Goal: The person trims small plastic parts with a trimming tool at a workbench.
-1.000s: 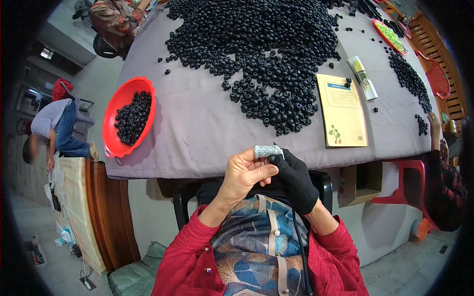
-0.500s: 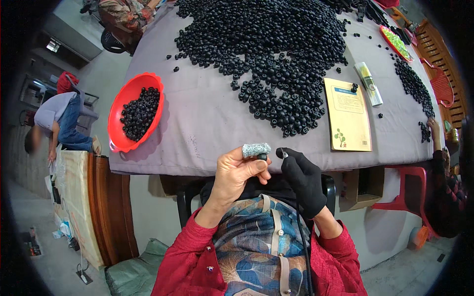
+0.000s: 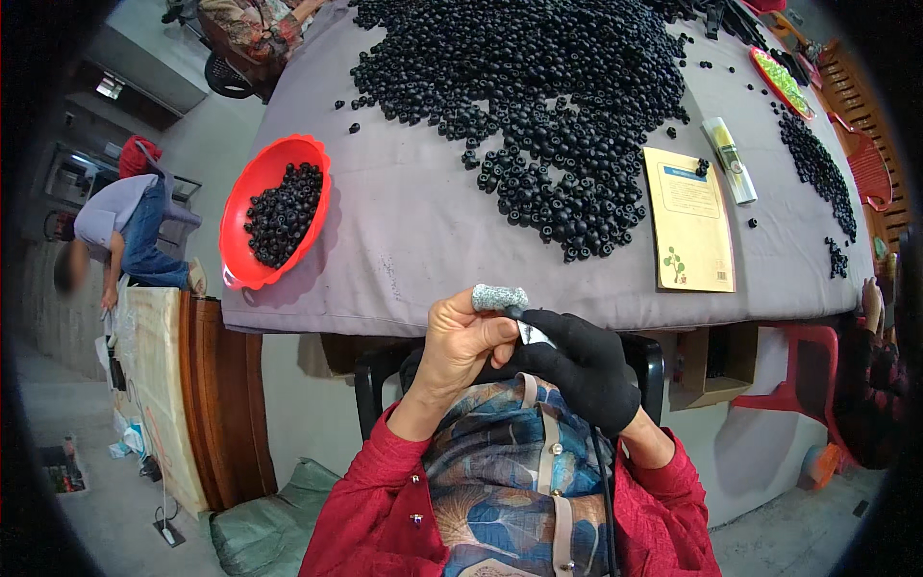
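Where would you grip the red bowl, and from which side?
I'd pinch the red bowl by its scalloped rim at the near end, coming from the wearer's side: the rim there is bare, while black pieces are heaped inside.

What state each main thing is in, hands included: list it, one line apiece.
Left hand: pinching a small black piece, partly hidden
Finger sleeve: worn on the left index finger
Right hand: black-gloved, fingers bent, grip unclear
Red bowl: upright, partly filled with black pieces
Loose pile: spread out, stragglers around
Yellow booklet: closed, lying flat, black bits near one corner
Grey tablecloth: spread out
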A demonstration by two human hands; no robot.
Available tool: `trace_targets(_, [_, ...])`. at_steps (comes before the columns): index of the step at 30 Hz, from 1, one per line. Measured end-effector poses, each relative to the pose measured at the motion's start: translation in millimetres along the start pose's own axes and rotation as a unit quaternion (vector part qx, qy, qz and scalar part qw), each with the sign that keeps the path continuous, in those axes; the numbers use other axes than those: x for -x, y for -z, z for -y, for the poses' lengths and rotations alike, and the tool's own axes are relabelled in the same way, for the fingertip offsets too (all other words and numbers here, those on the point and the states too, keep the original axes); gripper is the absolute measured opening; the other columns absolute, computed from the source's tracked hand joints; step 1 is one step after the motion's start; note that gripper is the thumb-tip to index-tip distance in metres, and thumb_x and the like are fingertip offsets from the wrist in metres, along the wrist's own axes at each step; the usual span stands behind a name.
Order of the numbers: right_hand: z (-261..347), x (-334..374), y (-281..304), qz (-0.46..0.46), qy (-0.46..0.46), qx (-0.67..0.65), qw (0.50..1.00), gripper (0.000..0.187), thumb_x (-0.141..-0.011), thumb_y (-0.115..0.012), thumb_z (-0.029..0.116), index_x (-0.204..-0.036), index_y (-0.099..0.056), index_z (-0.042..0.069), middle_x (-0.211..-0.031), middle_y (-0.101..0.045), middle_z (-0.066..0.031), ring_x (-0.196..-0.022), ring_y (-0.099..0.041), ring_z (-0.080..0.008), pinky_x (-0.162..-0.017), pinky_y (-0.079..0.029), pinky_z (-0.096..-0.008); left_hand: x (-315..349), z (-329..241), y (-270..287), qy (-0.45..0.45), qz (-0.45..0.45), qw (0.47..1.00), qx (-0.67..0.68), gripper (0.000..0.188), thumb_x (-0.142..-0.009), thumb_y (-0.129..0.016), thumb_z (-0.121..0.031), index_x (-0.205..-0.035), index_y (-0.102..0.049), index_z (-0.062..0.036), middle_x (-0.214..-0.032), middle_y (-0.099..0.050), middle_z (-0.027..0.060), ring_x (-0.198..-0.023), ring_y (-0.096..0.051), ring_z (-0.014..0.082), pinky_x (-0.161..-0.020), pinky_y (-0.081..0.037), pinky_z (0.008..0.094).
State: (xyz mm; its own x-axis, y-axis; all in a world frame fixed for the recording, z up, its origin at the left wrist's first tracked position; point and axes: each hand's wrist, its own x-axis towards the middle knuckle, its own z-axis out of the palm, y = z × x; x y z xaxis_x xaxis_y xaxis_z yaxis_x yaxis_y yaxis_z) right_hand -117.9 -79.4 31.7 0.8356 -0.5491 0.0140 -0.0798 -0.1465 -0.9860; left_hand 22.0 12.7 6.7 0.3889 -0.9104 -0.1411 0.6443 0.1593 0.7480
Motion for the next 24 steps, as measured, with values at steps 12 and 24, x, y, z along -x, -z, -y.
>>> trace_targets(12, [0,1,-1,-0.014,0.014,0.04,0.999,0.032,-0.078,-0.064,0.017,-0.108,-0.059,0.007,-0.074,-0.059,-0.01,-0.062,-0.059,-0.0152,-0.056,-0.046,-0.0267,2,6,0,0.009,0.009,1.0,0.009,0.02,-0.08,-0.062,-0.004,-0.1,-0.061,-0.0003,-0.073,-0.06,0.0044,-0.054,-0.05,0.0065,-0.048,-0.041,0.017])
trace_targets(24, [-5,2,-1,-0.01,-0.004,0.02,1.0,0.03,-0.08,-0.062,0.015,-0.108,-0.058,0.005,-0.076,-0.061,-0.0101,-0.064,-0.06,-0.013,-0.057,-0.047,-0.0258,2,8,1,0.014,0.012,1.0,0.008,0.021,-0.08,-0.061,-0.005,-0.101,-0.061,-0.0005,-0.073,-0.06,0.0037,-0.054,-0.049,0.006,-0.049,-0.04,0.0174])
